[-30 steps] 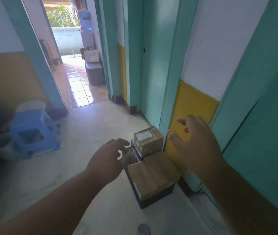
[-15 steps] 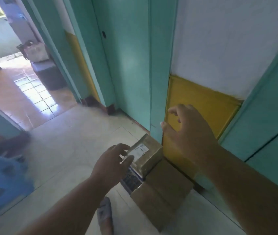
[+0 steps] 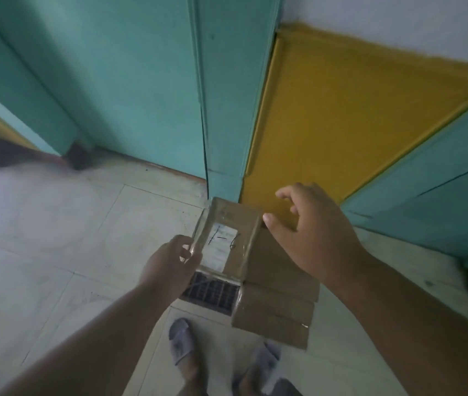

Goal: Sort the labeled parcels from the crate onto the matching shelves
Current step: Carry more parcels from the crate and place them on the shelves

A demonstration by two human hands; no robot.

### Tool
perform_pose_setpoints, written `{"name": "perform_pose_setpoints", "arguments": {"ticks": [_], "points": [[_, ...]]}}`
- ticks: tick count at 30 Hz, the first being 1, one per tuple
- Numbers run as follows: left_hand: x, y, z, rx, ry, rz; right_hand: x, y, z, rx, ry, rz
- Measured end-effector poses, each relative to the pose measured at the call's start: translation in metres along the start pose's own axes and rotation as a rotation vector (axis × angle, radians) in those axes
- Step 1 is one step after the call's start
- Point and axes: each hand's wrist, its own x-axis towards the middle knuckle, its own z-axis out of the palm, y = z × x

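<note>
You are standing in what looks like a home hallway: pale floor tiles (image 3: 55, 252) underfoot, a teal door (image 3: 112, 81) in its teal frame, and a wall (image 3: 341, 110) painted mustard yellow below and white above. Your feet wear grey house slippers (image 3: 180, 341).

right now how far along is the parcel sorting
Nothing looks shelved yet; no shelf is in view. In hand: the left hand holds the small parcel marked 1-6, right hand open beside it. Left: the larger parcel still on the crate.
</note>
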Motion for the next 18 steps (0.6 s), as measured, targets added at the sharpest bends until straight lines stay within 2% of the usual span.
{"name": "perform_pose_setpoints", "arguments": {"ticks": [8, 12, 14, 16, 18], "points": [[0.088, -0.065, 0.077, -0.046, -0.077, -0.13, 0.061, 0.062, 0.149, -0.013, -0.191, 0.185], [0.115, -0.092, 0.113, -0.121, -0.137, -0.213, 0.082, 0.098, 0.221, -0.088, -0.228, 0.266], [0.121, -0.098, 0.127, -0.252, -0.203, -0.227, 0.091, 0.111, 0.247, -0.081, -0.276, 0.307], [0.123, -0.096, 0.135, -0.443, -0.221, -0.257, 0.098, 0.118, 0.264, 0.047, -0.313, 0.376], [0.122, -0.092, 0.137, -0.546, -0.203, -0.305, 0.1, 0.119, 0.266, 0.169, -0.268, 0.426]]}}
